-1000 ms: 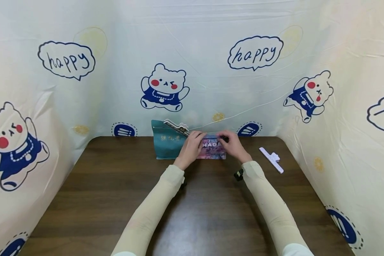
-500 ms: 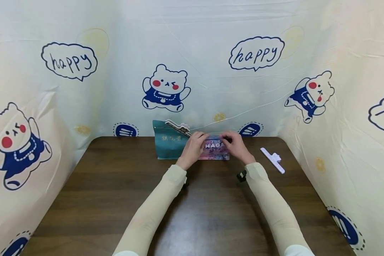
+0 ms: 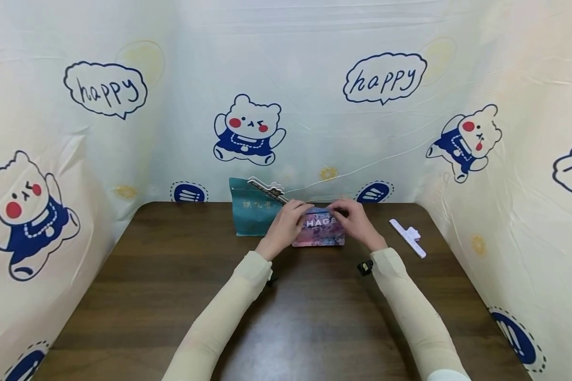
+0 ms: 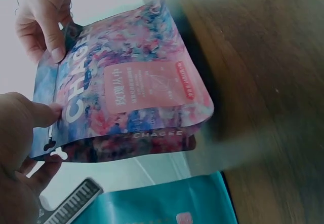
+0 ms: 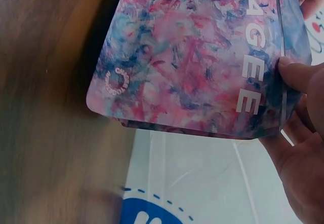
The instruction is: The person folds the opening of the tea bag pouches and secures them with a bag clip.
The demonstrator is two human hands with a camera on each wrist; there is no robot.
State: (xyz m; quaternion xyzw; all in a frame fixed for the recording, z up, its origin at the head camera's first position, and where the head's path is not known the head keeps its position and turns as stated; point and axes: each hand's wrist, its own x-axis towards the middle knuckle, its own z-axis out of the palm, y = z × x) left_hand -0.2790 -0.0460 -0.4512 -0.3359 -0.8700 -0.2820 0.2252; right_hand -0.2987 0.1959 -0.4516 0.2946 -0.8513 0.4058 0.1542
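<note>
The held bag (image 3: 320,236) is near the table's (image 3: 171,296) twelve o'clock edge, the left hand (image 3: 285,226) at its ten o'clock corner, the right hand (image 3: 356,222) at its two. Toward nine o'clock, slightly farther back, stands a second bag (image 3: 252,214), a top clip (image 3: 267,191) across its one o'clock corner. A loose clip (image 3: 407,238) lies on the table toward three. Behind everything, at twelve, hangs a curtain (image 3: 314,32).

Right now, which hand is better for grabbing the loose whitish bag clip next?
The right hand, I think: it is nearer the whitish bag clip, which lies to its right. The left hand is farther off, across the CHAGEE pouch that both hands pinch.
</note>
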